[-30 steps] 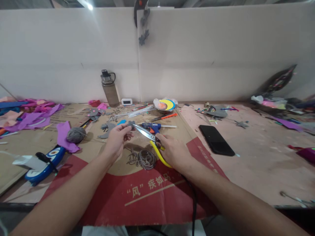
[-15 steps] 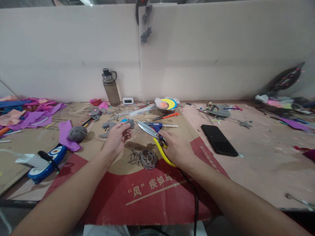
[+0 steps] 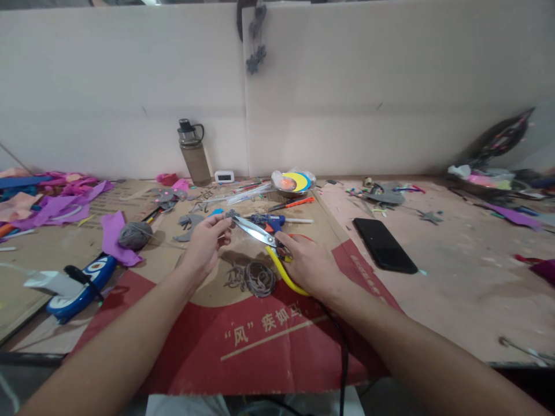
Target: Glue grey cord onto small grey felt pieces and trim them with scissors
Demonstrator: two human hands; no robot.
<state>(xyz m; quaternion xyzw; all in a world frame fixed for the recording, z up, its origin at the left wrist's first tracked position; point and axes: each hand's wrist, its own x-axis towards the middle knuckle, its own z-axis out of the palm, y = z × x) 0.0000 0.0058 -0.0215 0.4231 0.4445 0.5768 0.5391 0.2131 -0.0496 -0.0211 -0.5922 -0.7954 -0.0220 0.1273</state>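
Between thumb and fingers, my left hand [image 3: 208,238] pinches a small grey yarn-like piece [image 3: 232,214], mostly hidden by the fingertips. My right hand [image 3: 306,261] is closed around scissors [image 3: 255,232] with yellow handles. Their blade tips point left and reach the grey piece; whether they touch it I cannot tell. Below the hands lies a loose coil of grey yarn [image 3: 260,278] on red-and-brown cardboard [image 3: 260,358]. Behind the scissors rests a blue hot glue gun [image 3: 275,222] with a white glue stick. A grey felt shape [image 3: 189,225] lies left of my left hand.
A black phone [image 3: 384,245] lies at the right. At the left are a grey yarn ball [image 3: 135,235], purple felt [image 3: 113,231] and a blue power strip [image 3: 82,286]. A bottle [image 3: 193,153] and a bowl [image 3: 291,184] stand at the back. A black cable [image 3: 344,352] hangs over the front.
The scissors have moved left, bringing their tips up to the grey piece, and their blades look more closed. The grey piece has tilted in my left hand.
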